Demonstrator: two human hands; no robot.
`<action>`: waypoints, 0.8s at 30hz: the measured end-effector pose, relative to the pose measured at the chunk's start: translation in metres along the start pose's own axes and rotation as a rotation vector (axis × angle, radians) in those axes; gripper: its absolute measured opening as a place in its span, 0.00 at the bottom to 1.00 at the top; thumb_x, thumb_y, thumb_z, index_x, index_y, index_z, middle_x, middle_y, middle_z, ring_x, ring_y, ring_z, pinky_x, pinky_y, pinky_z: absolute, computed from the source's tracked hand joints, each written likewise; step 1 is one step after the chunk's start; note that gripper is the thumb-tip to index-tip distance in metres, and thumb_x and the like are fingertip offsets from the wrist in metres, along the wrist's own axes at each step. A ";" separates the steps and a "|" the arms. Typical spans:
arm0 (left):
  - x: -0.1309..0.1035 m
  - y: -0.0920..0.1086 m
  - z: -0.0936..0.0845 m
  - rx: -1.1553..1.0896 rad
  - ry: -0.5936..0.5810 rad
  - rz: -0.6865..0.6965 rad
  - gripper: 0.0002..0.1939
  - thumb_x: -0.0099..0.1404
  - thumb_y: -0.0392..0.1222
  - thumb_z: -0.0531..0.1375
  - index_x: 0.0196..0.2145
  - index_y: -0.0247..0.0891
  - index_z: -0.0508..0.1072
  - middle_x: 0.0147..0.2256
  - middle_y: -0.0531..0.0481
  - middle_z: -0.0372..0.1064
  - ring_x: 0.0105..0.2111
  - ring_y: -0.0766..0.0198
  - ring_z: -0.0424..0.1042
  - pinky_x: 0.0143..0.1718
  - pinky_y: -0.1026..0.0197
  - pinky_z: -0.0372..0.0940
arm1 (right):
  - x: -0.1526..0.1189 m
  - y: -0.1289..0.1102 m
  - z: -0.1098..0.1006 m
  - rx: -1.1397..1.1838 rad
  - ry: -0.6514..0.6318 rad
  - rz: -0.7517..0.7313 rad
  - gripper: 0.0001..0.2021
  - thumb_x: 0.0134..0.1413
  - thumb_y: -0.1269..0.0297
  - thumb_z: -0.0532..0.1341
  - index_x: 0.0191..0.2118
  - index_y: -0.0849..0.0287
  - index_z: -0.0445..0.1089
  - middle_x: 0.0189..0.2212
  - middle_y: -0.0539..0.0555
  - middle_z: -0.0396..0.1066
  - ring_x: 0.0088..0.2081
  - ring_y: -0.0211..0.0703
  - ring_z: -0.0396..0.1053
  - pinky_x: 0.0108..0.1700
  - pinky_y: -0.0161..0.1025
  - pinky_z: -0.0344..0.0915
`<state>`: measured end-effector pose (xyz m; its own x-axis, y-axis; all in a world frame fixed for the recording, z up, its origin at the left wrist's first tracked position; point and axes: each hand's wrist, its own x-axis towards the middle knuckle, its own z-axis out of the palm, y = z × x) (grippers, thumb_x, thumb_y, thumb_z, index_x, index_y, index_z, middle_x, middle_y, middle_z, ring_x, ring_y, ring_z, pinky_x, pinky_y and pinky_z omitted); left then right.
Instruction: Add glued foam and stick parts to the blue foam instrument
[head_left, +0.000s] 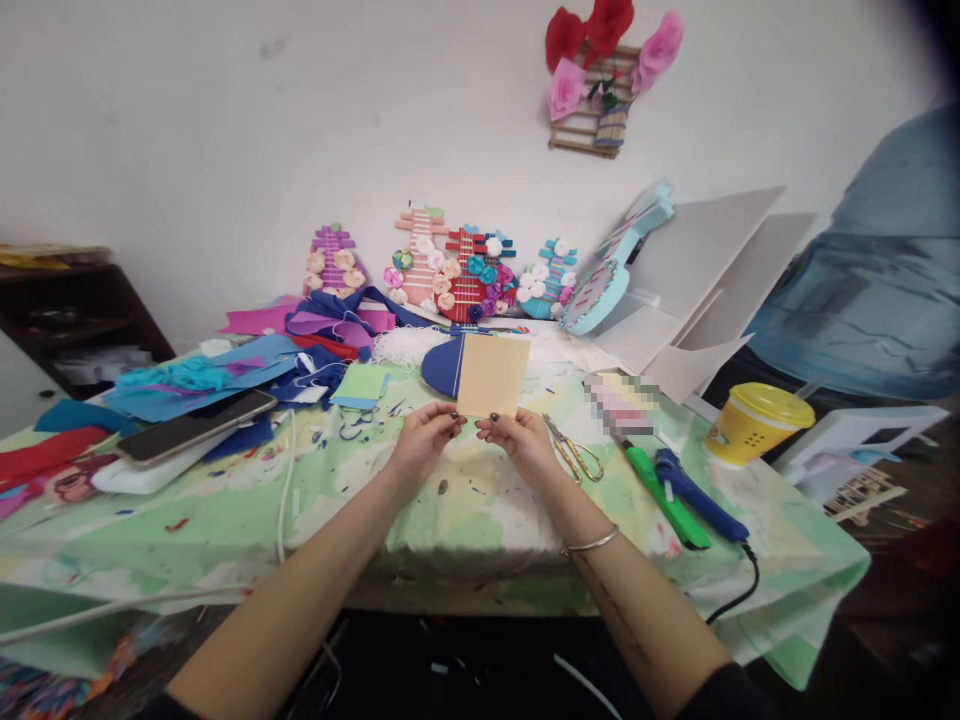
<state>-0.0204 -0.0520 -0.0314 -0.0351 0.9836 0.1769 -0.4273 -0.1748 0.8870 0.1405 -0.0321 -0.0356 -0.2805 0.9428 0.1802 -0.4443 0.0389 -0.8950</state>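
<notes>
Beige card (pixel 495 375) is being held up over the paint-splotched tablecloth (pixel 465 525), abt mid-table, w/ its near edge pinched by both hands: left hand (pixel 424 442) at the left corner, right hand (pixel 529 447) a bit further along. Thumbs + fingertips are closed on it, tho some fingers can't be made out. Dark blue piece (pixel 441 368) is partly hidden behind it. Gold-handled scissors (pixel 568 446) can be seen just beside the right hand, blue glue gun (pixel 697 495) further right.
</notes>
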 end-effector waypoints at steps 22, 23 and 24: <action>0.001 -0.003 0.003 0.211 0.064 0.070 0.10 0.51 0.41 0.64 0.30 0.33 0.69 0.23 0.49 0.74 0.27 0.64 0.73 0.33 0.62 0.63 | 0.000 0.001 -0.001 -0.060 0.035 0.073 0.10 0.39 0.64 0.68 0.29 0.64 0.72 0.24 0.57 0.76 0.24 0.40 0.74 0.27 0.32 0.69; 0.001 -0.004 0.003 0.206 0.067 0.059 0.11 0.51 0.41 0.64 0.30 0.33 0.68 0.23 0.48 0.74 0.27 0.62 0.74 0.33 0.61 0.64 | 0.000 0.002 -0.002 -0.073 0.038 0.079 0.10 0.39 0.64 0.68 0.30 0.64 0.73 0.24 0.57 0.76 0.24 0.40 0.74 0.27 0.32 0.70; 0.001 -0.004 0.002 0.202 0.072 0.048 0.11 0.51 0.42 0.64 0.30 0.34 0.68 0.23 0.48 0.74 0.27 0.62 0.74 0.33 0.61 0.64 | 0.000 0.002 -0.003 -0.085 0.039 0.083 0.11 0.39 0.63 0.68 0.30 0.64 0.73 0.24 0.57 0.76 0.24 0.40 0.74 0.27 0.33 0.70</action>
<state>-0.0165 -0.0502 -0.0340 -0.1190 0.9733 0.1963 -0.2345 -0.2196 0.9470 0.1416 -0.0307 -0.0384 -0.2796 0.9560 0.0893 -0.3470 -0.0139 -0.9378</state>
